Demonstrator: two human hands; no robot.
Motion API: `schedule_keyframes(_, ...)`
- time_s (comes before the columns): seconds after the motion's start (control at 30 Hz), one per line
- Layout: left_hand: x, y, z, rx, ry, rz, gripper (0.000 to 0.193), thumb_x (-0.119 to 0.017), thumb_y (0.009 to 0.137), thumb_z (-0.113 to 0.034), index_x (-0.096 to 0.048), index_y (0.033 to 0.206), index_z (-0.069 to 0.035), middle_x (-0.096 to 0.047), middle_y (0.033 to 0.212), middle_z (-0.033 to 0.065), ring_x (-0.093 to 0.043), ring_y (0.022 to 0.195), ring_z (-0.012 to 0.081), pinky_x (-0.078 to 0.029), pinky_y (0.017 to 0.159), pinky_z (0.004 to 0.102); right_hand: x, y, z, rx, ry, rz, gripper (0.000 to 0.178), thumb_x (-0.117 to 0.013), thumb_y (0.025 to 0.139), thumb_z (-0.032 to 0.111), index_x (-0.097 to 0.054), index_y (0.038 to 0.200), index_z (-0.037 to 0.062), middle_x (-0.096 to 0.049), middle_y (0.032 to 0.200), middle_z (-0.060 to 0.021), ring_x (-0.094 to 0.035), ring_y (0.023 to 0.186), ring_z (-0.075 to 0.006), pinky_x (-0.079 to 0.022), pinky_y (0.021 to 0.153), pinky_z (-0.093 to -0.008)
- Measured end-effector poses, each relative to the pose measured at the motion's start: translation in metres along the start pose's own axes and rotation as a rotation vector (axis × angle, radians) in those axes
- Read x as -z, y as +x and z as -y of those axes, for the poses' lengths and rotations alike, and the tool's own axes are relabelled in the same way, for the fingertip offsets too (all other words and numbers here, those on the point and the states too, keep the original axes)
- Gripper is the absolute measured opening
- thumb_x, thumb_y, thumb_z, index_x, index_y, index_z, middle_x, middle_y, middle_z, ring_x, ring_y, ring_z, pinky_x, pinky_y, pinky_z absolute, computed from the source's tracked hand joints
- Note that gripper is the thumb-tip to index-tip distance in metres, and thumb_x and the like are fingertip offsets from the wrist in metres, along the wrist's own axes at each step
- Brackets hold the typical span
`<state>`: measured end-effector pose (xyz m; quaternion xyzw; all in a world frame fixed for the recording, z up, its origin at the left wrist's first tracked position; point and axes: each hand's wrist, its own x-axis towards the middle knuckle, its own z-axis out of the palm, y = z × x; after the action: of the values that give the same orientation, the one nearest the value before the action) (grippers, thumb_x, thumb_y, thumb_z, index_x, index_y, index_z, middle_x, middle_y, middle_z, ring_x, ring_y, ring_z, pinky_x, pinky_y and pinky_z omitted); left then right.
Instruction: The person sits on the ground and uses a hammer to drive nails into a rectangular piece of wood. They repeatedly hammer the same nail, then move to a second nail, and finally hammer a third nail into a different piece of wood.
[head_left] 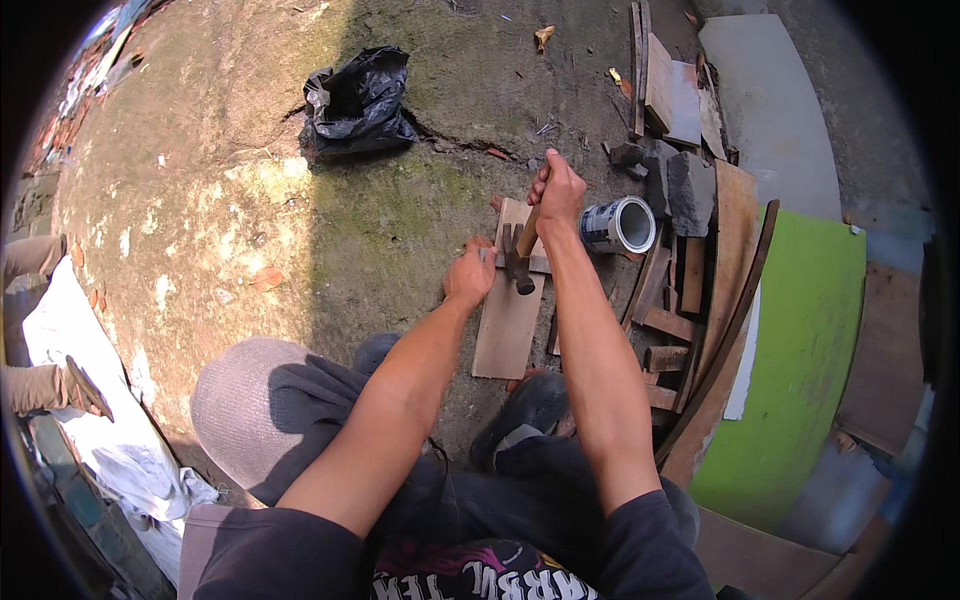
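**Hammer in hand, scrap wood everywhere: our little ground-level setup**

So we're down low on a mossy concrete floor (380, 225), no table, working right on the ground. Our right hand (558, 192) is closed in a fist around the wooden handle of a claw hammer (519, 262), thumb up near the top end. The hammer's head hangs low over the boards, claw pointing away from us; we can't tell from this angle if it's touching the wood.

Our left hand (470, 274) is curled on the left end of a short crosspiece (541, 265), which lies across a long pale board (506, 335). That board is between our forearms, its near end just beside our dark shoe (522, 412).

Right of our right hand there's an open paint can (618, 225) tipped on its side, mouth toward us, with chunky grey stones (690, 192) next to it. Past that we've got a heap of wood offcuts (672, 322) and a big lime-green panel (795, 365). A crumpled black plastic bag (360, 102) sits up ahead by a crack in the floor. Far left, a white sheet (85, 370) is spread near some brown trouser legs (35, 390).
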<state>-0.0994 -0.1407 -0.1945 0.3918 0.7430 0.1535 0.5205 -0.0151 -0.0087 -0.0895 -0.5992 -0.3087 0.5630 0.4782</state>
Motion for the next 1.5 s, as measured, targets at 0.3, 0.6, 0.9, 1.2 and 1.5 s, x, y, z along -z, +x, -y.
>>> schedule_keyframes(0.3, 0.001, 0.003, 0.0, -0.015, 0.135, 0.005, 0.052, -0.047, 0.096, -0.049, -0.052, 0.127, -0.008, -0.066, 0.11, 0.027, -0.062, 0.107, 0.0445, -0.047, 0.093, 0.0519, 0.005, -0.002, 0.004, -0.013, 0.007, 0.055, 0.029, -0.058, 0.086, 0.028, -0.046, 0.069, 0.0089, -0.04, 0.054, -0.0018, -0.04, 0.045, -0.015, -0.036, 0.047, -0.0329)
schedule_keyframes(0.6, -0.012, -0.003, 0.008, 0.004, 0.04, -0.044, 0.057, -0.053, 0.092, -0.046, -0.046, 0.128, -0.002, -0.066, 0.105, 0.0292, -0.063, 0.103, 0.0449, -0.048, 0.09, 0.0508, 0.007, -0.002, 0.006, -0.042, -0.012, 0.105, 0.028, -0.057, 0.086, 0.029, -0.045, 0.069, 0.01, -0.04, 0.054, -0.0013, -0.04, 0.046, -0.0155, -0.037, 0.048, -0.0336)
schedule_keyframes(0.9, -0.005, -0.003, 0.018, -0.092, 0.046, 0.006, 0.057, -0.062, 0.089, -0.042, -0.046, 0.126, -0.002, -0.067, 0.105, 0.0265, -0.063, 0.102, 0.0441, -0.048, 0.09, 0.0505, 0.016, 0.012, 0.01, -0.149, 0.006, 0.062, 0.027, -0.054, 0.084, 0.027, -0.042, 0.065, 0.0122, -0.038, 0.051, -0.0008, -0.037, 0.044, -0.016, -0.035, 0.048, -0.035)
schedule_keyframes(1.2, 0.004, 0.001, 0.008, -0.127, 0.011, 0.093, 0.055, -0.059, 0.093, -0.038, -0.035, 0.133, -0.008, -0.065, 0.109, 0.0278, -0.062, 0.103, 0.0453, -0.047, 0.092, 0.051, 0.018, 0.022, 0.021, -0.215, 0.004, -0.044, 0.026, -0.052, 0.083, 0.025, -0.043, 0.063, 0.0105, -0.04, 0.05, -0.0032, -0.039, 0.041, -0.0179, -0.036, 0.045, -0.0366)
schedule_keyframes(1.5, 0.008, -0.007, 0.002, -0.125, 0.067, 0.075, 0.054, -0.055, 0.094, -0.037, -0.034, 0.135, -0.01, -0.062, 0.114, 0.0293, -0.061, 0.105, 0.0462, -0.046, 0.092, 0.0536, 0.012, 0.003, 0.016, -0.125, 0.036, -0.032, 0.026, -0.051, 0.084, 0.022, -0.044, 0.064, 0.0079, -0.041, 0.051, -0.0039, -0.04, 0.042, -0.0171, -0.035, 0.044, -0.0349)
